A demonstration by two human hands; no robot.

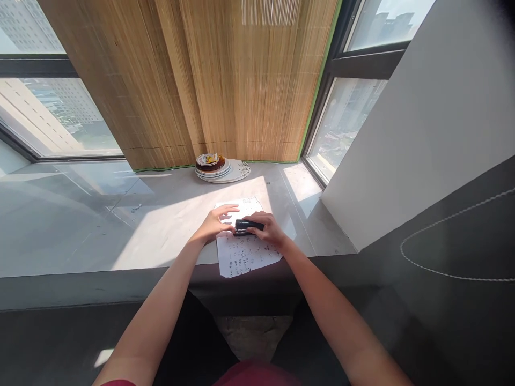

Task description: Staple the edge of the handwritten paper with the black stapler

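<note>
A sheet of handwritten paper (241,258) lies on the window ledge, its near edge hanging over the front. On it rests a black stapler (243,225), lengthwise from left to right. My right hand (269,228) is closed around the stapler's right part, fingers over the top and thumb on the near side. My left hand (217,222) is at the stapler's left end with fingers spread and curved over the paper. Its thumb tip comes close to the stapler; whether they touch I cannot tell.
A stack of plates (213,170) with a small yellow item on top stands at the back of the ledge (161,214). Behind it hangs a bamboo blind (225,80) between windows. A white wall (402,134) and a beaded cord (426,268) are at the right.
</note>
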